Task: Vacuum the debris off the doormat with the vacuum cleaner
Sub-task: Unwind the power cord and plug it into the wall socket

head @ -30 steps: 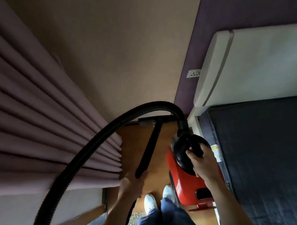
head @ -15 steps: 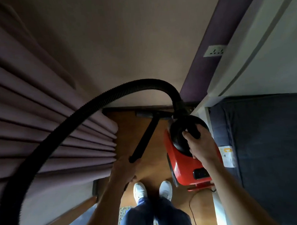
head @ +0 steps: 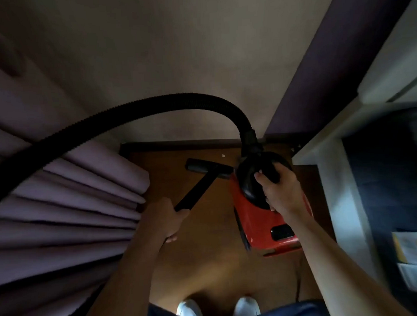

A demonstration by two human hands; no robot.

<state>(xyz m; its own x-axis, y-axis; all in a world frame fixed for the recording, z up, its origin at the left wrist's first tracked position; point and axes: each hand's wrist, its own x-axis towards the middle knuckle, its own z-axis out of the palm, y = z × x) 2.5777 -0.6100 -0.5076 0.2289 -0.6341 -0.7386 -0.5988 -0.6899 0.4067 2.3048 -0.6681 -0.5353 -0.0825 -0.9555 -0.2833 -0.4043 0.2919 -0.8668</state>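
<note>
A red vacuum cleaner (head: 263, 227) with a black top stands on the wooden floor beside the bed. My right hand (head: 281, 190) grips its black handle. My left hand (head: 161, 219) holds the lower end of the black wand (head: 195, 189), whose floor nozzle (head: 203, 167) lies on the floor near the far wall. A ribbed black hose (head: 119, 111) arcs from the cleaner's top over to the left edge of view. No doormat shows in this view.
Purple curtain folds (head: 61, 212) hang close on the left. A dark bed with a white frame (head: 343, 199) lines the right side. The wall closes the far end. My white shoes (head: 219, 310) stand at the bottom. A power cord (head: 299, 280) trails behind the cleaner.
The view has tilted down and closed in on the floor. The nozzle has pulled back from the skirting toward me. Both hands keep their holds.
</note>
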